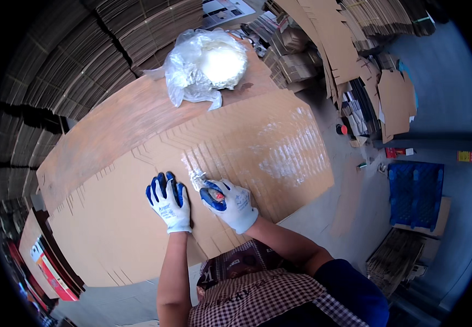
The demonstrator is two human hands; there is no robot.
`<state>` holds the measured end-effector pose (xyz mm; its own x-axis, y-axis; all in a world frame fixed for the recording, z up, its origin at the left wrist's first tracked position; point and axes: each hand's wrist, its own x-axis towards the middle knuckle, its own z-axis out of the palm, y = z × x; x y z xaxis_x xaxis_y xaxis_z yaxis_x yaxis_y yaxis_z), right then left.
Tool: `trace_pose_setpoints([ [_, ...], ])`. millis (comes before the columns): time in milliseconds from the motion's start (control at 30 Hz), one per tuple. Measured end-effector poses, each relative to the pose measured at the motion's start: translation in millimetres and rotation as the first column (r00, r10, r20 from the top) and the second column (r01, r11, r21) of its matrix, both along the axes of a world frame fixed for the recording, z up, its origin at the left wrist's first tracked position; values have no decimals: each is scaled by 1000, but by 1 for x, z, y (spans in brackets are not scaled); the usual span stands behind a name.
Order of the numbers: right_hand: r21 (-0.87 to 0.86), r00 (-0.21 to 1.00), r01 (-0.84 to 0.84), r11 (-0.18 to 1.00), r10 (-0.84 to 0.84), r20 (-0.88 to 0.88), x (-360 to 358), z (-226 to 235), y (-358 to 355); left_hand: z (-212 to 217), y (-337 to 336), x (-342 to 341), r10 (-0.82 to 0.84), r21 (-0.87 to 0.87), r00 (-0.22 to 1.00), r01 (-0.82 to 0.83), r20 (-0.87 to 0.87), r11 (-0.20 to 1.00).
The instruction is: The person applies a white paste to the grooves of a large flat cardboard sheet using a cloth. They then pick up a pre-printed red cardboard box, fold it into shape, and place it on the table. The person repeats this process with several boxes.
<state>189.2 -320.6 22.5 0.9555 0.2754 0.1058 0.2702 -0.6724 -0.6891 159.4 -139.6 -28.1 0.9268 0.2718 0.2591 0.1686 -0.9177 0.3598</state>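
My left hand (169, 201), in a white glove with blue fingers, lies flat on a stack of fanned brown cardboard sheets (105, 218). My right hand (229, 203), gloved alike, is closed around a brush with a red handle end (219, 197). Its white-coated head (196, 177) touches the cardboard between the stepped edges; most of the handle is hidden in my fist. Wet white paste (296, 158) streaks the sheets to the right. Beyond them, a container of white paste (224, 64) sits in a crumpled clear plastic bag (178, 68).
The sheets lie on a wooden table (116, 117). Tall stacks of flat cardboard (61, 65) rise along the left, and more cardboard (296, 60) lies at the far right. A blue plastic pallet (415, 193) leans by the right wall.
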Motion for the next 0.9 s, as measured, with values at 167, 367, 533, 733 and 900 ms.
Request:
trace_pose_setpoints([
  [167,-3,972,234,972,-234,-16,11,-11,-54,-2,-1,0,-1,35,1000,1,10,999],
  [367,662,733,680,314,-315,-603,37,15,-128,0,-2,1,-13,63,1000,13,-3,998],
  [533,524,769,636,567,-519,-372,27,11,-142,-5,-3,2,-36,75,999,35,18,997],
  [733,381,728,684,622,-554,-404,22,32,-125,-8,-1,2,-21,88,1000,20,14,996],
  [900,345,847,531,774,-466,-257,20,20,-133,-13,-4,6,-43,57,999,44,-8,997],
])
